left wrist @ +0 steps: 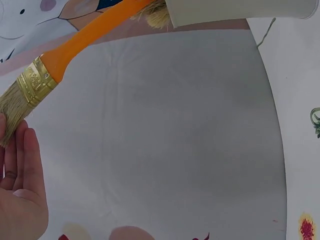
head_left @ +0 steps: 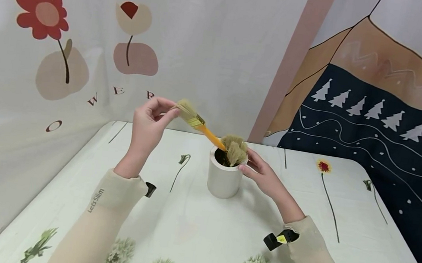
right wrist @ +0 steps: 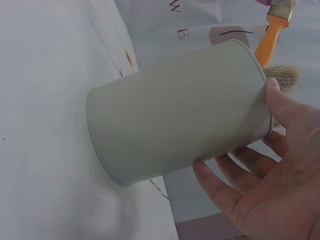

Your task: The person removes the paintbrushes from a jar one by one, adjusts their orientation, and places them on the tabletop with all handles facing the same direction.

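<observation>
- Head view: the left hand point(head_left: 152, 120) pinches the orange-handled brush point(head_left: 206, 131) by its bristle tips; the brush slants, handle end down, at the mouth of the white container point(head_left: 224, 180), which stands upright on the worktop point(head_left: 190, 242). The right hand point(head_left: 262, 174) grips the container at its rim, on the right side. Bristle tufts point(head_left: 235, 152) stick out of the mouth beside the handle; how many brushes they belong to I cannot tell.
- Left wrist view: the fingers and the gold metal band point(left wrist: 38, 82) show clearly, though the frame's edge cuts the pinch. The brush should be light, its handle stiff and smooth. The bristles look soft and likely to bend, so a hold at their tips probably gives loose control; the band or handle would be firmer.
- Right wrist view: the thumb lies at the rim, with fingers against the wall. That wall looks smooth and stiff, perhaps slippery, and the container probably light enough to tip; gripping near the rim, thumb opposing fingers, seems a sound way to steady it.
</observation>
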Motion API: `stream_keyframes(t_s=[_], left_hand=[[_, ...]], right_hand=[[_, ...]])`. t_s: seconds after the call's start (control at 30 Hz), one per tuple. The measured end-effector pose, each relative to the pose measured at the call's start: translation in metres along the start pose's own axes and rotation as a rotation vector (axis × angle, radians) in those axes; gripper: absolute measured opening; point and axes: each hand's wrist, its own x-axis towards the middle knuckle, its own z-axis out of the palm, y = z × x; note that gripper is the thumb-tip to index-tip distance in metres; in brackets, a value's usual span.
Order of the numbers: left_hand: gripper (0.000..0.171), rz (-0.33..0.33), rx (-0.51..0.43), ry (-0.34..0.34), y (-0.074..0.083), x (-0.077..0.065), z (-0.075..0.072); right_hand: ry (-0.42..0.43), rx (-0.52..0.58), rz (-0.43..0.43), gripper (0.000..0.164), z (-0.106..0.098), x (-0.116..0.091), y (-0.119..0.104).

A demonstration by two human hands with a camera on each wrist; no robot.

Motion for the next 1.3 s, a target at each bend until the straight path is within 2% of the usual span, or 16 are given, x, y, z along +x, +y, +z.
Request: stream_keyframes(t_s=[0.3, 0.47, 0.67, 0.77, 1.1, 1.3], left_hand=[[0.009, -0.079, -0.153, 0.090, -0.008, 0.006, -0.014], [0.008, -0.156, -0.234, 0.144, -0.019, 0.007, -0.021], [0.012, -0.280, -0.321, 0.209, -0.027, 0.008, -0.032], [0.012, -0.310, -0.353, 0.240, -0.033, 0.009, -0.036], [0.013, -0.406, -0.367, 0.318, -0.055, 0.007, -0.048], [0.014, -0.440, -0.346, 0.339, -0.064, 0.006, -0.052]], right_hand=[[0.000, 0.003, -0.004, 0.067, 0.001, 0.000, 0.000], [0.001, 0.001, -0.008, 0.067, 0.000, 0.001, 0.001], [-0.002, 0.012, -0.016, 0.067, 0.001, 0.000, 0.000], [-0.003, 0.014, -0.017, 0.067, 0.001, 0.000, 0.000], [-0.006, 0.030, -0.020, 0.067, 0.001, 0.001, 0.000], [-0.004, 0.035, -0.019, 0.067, 0.002, 0.000, 0.000]])
